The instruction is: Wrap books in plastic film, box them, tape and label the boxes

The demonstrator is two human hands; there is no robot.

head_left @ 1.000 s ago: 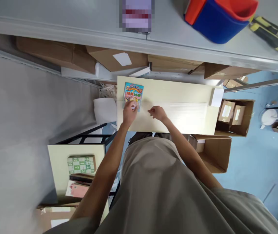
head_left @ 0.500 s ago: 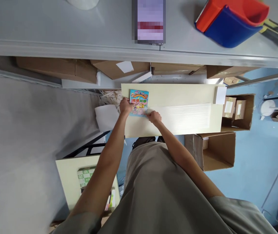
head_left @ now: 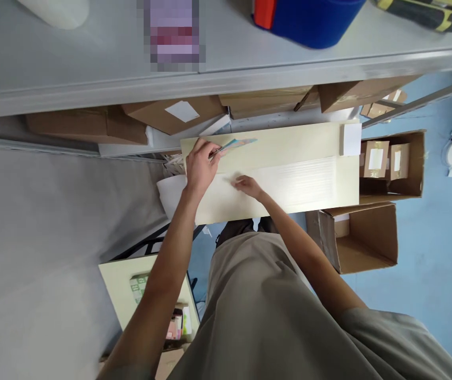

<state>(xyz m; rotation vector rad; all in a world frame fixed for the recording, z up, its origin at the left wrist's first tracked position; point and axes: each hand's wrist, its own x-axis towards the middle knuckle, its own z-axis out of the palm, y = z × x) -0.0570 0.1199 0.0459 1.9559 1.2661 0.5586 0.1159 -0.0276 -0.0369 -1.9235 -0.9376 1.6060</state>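
My left hand (head_left: 203,161) is closed on a thin, colourful booklet (head_left: 238,143), gripping it by its left side. The booklet is tilted up, so only a narrow strip of its bluish cover shows. It is held above the far left part of a cream tabletop (head_left: 289,140). My right hand (head_left: 248,187) is over the middle left of that tabletop, apart from the booklet, with its fingers loosely bent and slightly blurred. No object shows in it. Beside it, to the right, lies a white, ribbed, sheet-like piece (head_left: 309,182).
A small white block (head_left: 351,139) sits at the tabletop's right end. Open cardboard boxes (head_left: 363,237) stand beyond that end. A grey shelf (head_left: 103,68) runs across in front, with a blue and red holder (head_left: 313,21) on it. A second cream table (head_left: 117,279) is at lower left.
The booklet lay flat under both hands; my left hand has lifted and tilted it. My right hand has let go of it. The camera view has shifted and turned slightly.
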